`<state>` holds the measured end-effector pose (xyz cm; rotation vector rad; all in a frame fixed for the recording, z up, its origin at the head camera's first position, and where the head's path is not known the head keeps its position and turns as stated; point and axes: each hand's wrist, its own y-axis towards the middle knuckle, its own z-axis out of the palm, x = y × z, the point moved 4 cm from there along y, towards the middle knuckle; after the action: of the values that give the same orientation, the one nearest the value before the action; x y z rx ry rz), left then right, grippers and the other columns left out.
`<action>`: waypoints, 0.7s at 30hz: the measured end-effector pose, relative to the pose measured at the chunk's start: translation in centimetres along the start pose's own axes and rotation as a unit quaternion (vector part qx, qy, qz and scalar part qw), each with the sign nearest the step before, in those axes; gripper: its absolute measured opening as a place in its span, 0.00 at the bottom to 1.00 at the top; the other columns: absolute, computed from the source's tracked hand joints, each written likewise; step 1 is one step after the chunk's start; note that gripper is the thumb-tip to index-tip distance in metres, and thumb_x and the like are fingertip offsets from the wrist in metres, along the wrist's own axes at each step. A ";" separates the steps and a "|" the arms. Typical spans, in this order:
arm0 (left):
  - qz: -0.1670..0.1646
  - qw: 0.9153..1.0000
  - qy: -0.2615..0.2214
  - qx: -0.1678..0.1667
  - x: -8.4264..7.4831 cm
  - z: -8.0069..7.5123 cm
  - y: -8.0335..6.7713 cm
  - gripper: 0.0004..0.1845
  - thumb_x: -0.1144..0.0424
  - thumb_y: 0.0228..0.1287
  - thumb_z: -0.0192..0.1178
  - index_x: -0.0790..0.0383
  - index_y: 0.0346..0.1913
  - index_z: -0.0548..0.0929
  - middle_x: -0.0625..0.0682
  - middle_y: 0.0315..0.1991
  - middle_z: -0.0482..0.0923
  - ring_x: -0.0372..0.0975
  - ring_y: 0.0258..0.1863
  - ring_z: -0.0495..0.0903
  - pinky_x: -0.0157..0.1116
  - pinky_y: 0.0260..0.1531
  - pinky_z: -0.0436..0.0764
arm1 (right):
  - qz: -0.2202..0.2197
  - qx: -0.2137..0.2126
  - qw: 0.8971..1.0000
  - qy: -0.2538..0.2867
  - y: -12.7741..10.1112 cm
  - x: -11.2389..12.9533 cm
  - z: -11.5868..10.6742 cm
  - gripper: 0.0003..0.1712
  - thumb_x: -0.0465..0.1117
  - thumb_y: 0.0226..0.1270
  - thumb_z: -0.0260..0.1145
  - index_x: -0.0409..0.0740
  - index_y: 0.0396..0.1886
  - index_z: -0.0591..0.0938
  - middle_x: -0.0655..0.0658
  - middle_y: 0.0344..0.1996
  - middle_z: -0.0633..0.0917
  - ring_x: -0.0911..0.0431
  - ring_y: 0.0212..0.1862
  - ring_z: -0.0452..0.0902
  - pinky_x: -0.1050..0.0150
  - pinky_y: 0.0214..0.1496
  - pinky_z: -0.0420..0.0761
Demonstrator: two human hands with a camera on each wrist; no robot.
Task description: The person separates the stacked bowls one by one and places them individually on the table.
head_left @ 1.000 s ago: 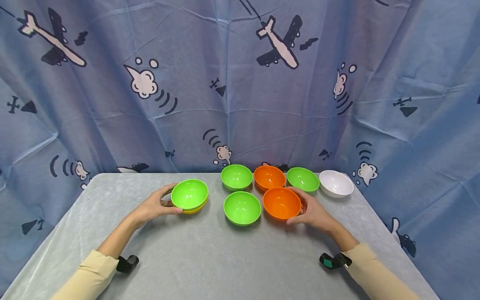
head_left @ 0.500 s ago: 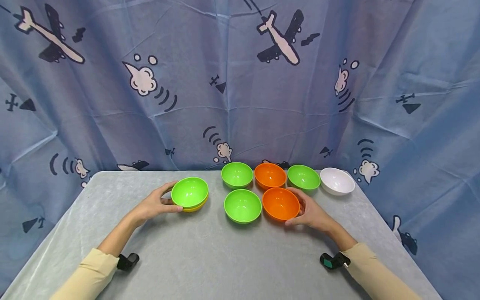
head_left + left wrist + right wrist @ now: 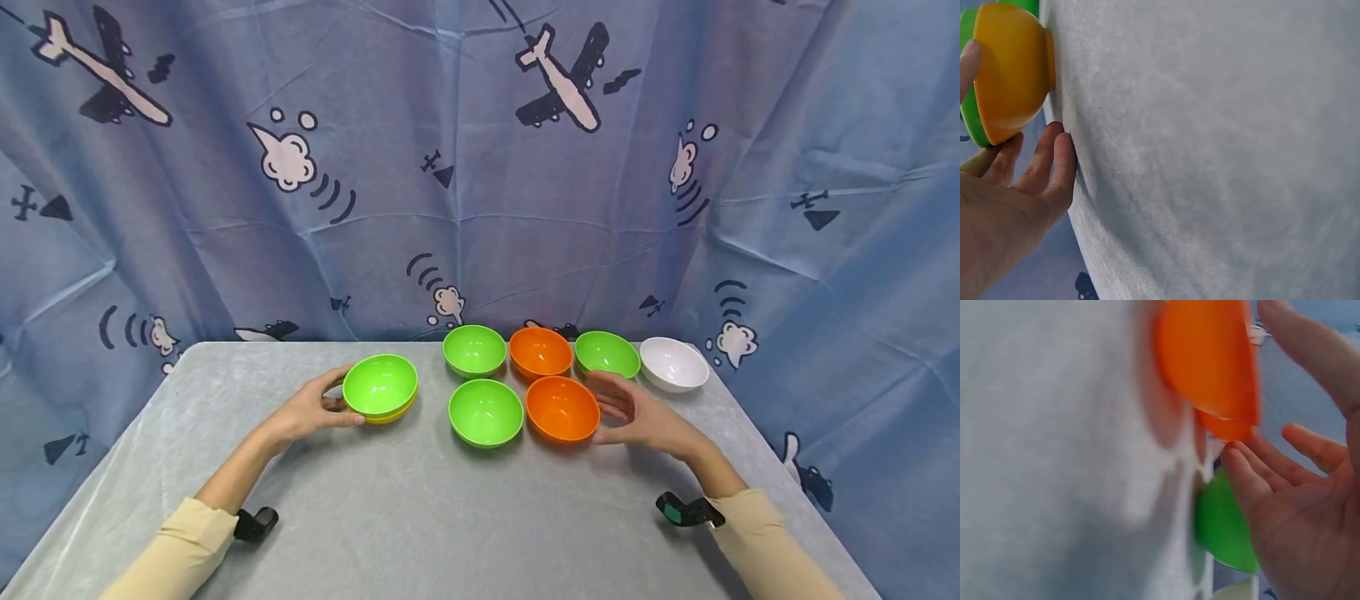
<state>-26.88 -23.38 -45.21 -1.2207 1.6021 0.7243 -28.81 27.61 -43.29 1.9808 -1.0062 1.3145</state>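
Note:
My left hand (image 3: 311, 410) holds a stack of two bowls at the left of the table, thumb at the near side and fingers behind. The upper bowl is green (image 3: 380, 385); a yellow bowl (image 3: 1013, 75) sits under it, its foot close to the cloth in the left wrist view. To the right, a front orange bowl (image 3: 562, 408) stands upright beside a front green bowl (image 3: 486, 412). Just right of that orange bowl is my right hand (image 3: 652, 423), fingers spread and thumb apart, holding nothing. In the right wrist view a gap shows between thumb and orange bowl.
Along the back edge stand a green bowl (image 3: 475, 350), an orange bowl (image 3: 540, 352), another green bowl (image 3: 607, 354) and a white bowl (image 3: 673, 364). A grey cloth covers the table (image 3: 450, 517). Behind it hangs a blue curtain (image 3: 375, 167) printed with planes.
My right hand has let go of the front orange bowl and drawn away to the right. The left hand and its stacked bowls have stayed in place.

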 end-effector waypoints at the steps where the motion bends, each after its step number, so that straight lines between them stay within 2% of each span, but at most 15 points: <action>1: 0.003 1.000 0.000 0.001 0.0 0.0 0.0 0.54 0.62 0.60 0.76 0.67 0.80 0.51 0.68 0.78 0.49 0.65 0.67 0.66 0.58 0.63 0.69 | -0.003 -0.009 1.000 -0.005 0.0 0.3 -0.3 0.52 0.28 0.58 0.77 0.27 0.76 0.58 0.26 0.73 0.61 0.32 0.71 0.60 0.56 0.66 0.70; 3: 0.007 1.000 -0.001 0.002 0.0 0.1 -0.1 0.53 0.62 0.60 0.76 0.68 0.80 0.51 0.69 0.77 0.50 0.65 0.67 0.66 0.57 0.63 0.69 | -0.011 -0.036 0.999 -0.022 0.0 0.9 -0.8 0.44 0.30 0.61 0.76 0.26 0.73 0.64 0.24 0.69 0.66 0.31 0.69 0.64 0.54 0.65 0.71; 6: 0.018 1.000 -0.001 0.004 -0.1 0.2 -0.1 0.52 0.63 0.61 0.75 0.69 0.80 0.52 0.70 0.76 0.51 0.65 0.67 0.67 0.56 0.63 0.71 | -0.019 -0.086 0.995 -0.043 0.2 1.8 -1.1 0.35 0.33 0.66 0.74 0.27 0.68 0.70 0.25 0.64 0.73 0.32 0.65 0.70 0.60 0.61 0.76; 11: 0.037 0.999 0.002 0.000 -0.3 0.1 -0.2 0.51 0.66 0.60 0.75 0.71 0.79 0.53 0.71 0.75 0.53 0.65 0.65 0.70 0.54 0.61 0.73 | -0.056 -0.151 0.987 -0.026 1.1 3.3 -0.7 0.25 0.32 0.70 0.70 0.29 0.63 0.76 0.30 0.58 0.79 0.41 0.60 0.78 0.66 0.55 0.80; 15: 0.035 0.999 0.002 -0.003 -0.4 0.0 -0.2 0.51 0.66 0.60 0.75 0.70 0.79 0.54 0.71 0.75 0.54 0.64 0.64 0.71 0.54 0.60 0.74 | -0.093 -0.164 0.982 0.006 2.4 4.7 0.8 0.22 0.30 0.70 0.69 0.28 0.61 0.77 0.34 0.56 0.82 0.46 0.58 0.80 0.64 0.56 0.80; 21: 0.032 0.999 0.000 -0.002 -0.5 0.0 -0.2 0.51 0.66 0.60 0.75 0.70 0.79 0.54 0.71 0.75 0.54 0.64 0.64 0.71 0.53 0.59 0.76 | -0.146 -0.150 0.977 0.049 5.2 6.7 4.2 0.20 0.26 0.69 0.68 0.27 0.59 0.78 0.33 0.54 0.82 0.38 0.59 0.77 0.60 0.58 0.80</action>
<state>-26.71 -23.27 -44.77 -1.1768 1.6475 0.7675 -29.31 19.54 -38.35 1.7378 -0.7798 1.0232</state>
